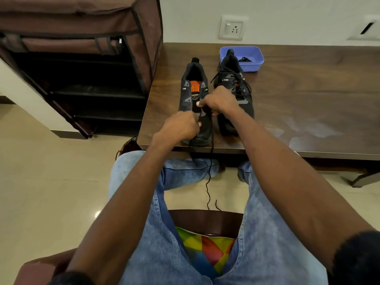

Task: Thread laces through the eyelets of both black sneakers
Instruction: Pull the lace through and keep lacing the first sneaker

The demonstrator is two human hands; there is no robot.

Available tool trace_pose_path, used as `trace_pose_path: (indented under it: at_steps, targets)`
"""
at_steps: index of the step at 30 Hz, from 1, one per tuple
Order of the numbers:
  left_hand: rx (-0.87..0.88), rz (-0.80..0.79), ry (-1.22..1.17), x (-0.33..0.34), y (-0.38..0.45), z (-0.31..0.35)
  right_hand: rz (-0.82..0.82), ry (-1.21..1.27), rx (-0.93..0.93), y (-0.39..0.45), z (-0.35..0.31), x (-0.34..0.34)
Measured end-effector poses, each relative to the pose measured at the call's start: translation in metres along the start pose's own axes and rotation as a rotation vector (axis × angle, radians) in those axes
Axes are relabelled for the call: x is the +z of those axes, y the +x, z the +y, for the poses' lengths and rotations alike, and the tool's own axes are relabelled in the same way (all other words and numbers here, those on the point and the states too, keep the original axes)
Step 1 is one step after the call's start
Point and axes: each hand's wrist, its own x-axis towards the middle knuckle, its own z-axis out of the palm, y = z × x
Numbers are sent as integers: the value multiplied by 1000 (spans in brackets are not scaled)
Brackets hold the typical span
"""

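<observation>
Black lace [210,161] pinched by left hand [181,126] and right hand [218,102]; laced sneaker [236,93] fronts purple tub [249,58].

One wide-angle camera, worn on the person's head, looks forward and steeply down. The table [298,103] fills the upper right of the frame, the floor [41,182] the left, the person's lap the near bottom centre.
</observation>
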Motion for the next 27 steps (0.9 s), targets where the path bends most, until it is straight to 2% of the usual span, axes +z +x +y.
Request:
trace_pose_path:
  at_steps: [4, 8, 10, 13, 15, 17, 19, 21, 24, 27]
  targets:
    - [75, -268, 115, 18, -46, 11, 12, -1, -4, -3, 0, -2]
    - [-9, -550, 189, 65, -67, 13, 13, 44, -12, -6, 2, -3]
    - [-48, -593, 211, 77, -65, 10, 13, 71, -16, -7, 3, -3]
    - [-98, -513, 139, 62, -52, 0, 8, 84, -27, -8, 4, -2]
    - [-117, -432, -39, 34, -41, -6, 1, 81, -23, -9, 3, -2]
    - [-135, -257, -277, 6, -29, -6, -6, 72, -17, -9, 3, -2]
    - [-145, 7, -391, -9, -12, -2, -11, 59, -14, -11, 1, -2]
    - [-130, 163, -287, -10, 2, 5, -12, 43, -14, -11, 0, -2]
    - [-109, 179, -41, 2, 13, 14, 6, 11, -22, -12, 1, -1]
    - [-81, 202, -3, 5, 11, 15, 14, 2, -33, -11, 2, 0]
